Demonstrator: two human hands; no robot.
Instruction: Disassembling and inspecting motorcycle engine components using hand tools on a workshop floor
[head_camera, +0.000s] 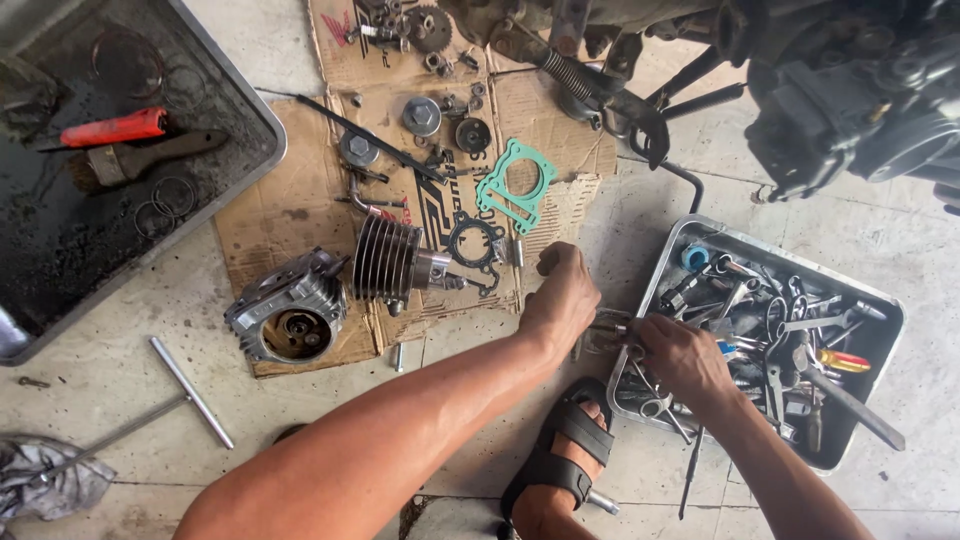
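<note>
A dark, greasy motorcycle engine and frame (840, 90) filled the upper right of the view. At the upper left sat a large grey metal wash tray (250, 150) holding black oily residue, an orange-handled tool (112, 128) and a worn brush (140, 160). Flattened brown cardboard (290, 210) covered the concrete floor between them and bore a finned metal cylinder (388, 262), a grey cast cylinder head (288, 312), a green gasket (515, 185), a black gasket (474, 242) and assorted gears and nuts. A rectangular steel tool tray (880, 300), full of spanners and screwdrivers, lay at the right. A long steel T-handle wrench (190, 392) rested on the floor at the lower left, near a grey rag (45, 478).

The left hand (562, 300) was closed into a fist just beyond the tool tray's near-left corner, gripping a small bright metal part (608, 326). The right hand (680, 358), fingers curled, touched the other end of the same part at the tray's rim; how firmly it held could not be told. A black-sandalled foot (560, 455) stood below both hands.
</note>
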